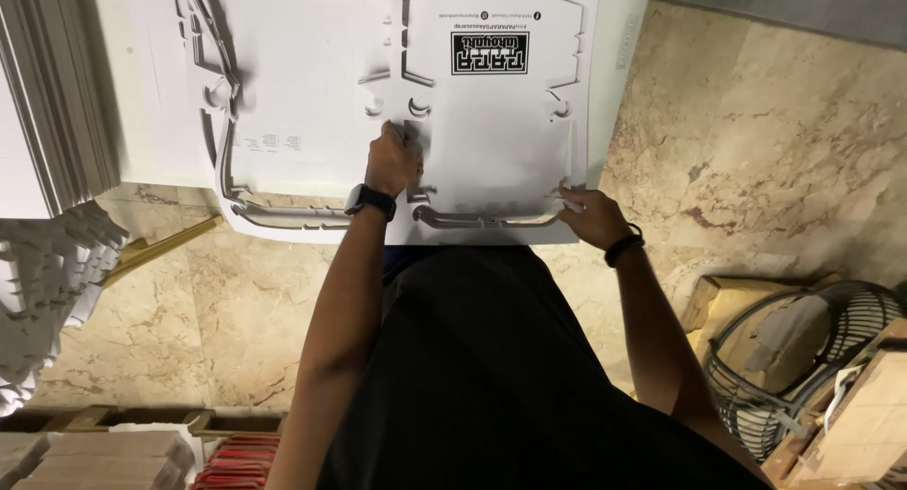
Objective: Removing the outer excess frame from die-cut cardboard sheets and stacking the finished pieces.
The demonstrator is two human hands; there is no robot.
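A large white die-cut cardboard sheet (491, 121) with a black printed block lies flat on a white stack in front of me. My left hand (392, 159), with a black watch on the wrist, presses with closed fingers on the sheet near its middle cut-outs. My right hand (590, 214), a black band on its wrist, pinches the sheet's near right corner at the cut edge. A second die-cut sheet (283, 93) lies to the left, its trimmed border curling loose along the near edge.
A tall stack of white sheets (57, 84) stands at the left, with punched scrap pieces (47, 273) below it. A wire fan guard (803, 358) and wooden pieces (869, 405) sit at the lower right on the marble floor (756, 140). Red and brown stacks (142, 457) lie lower left.
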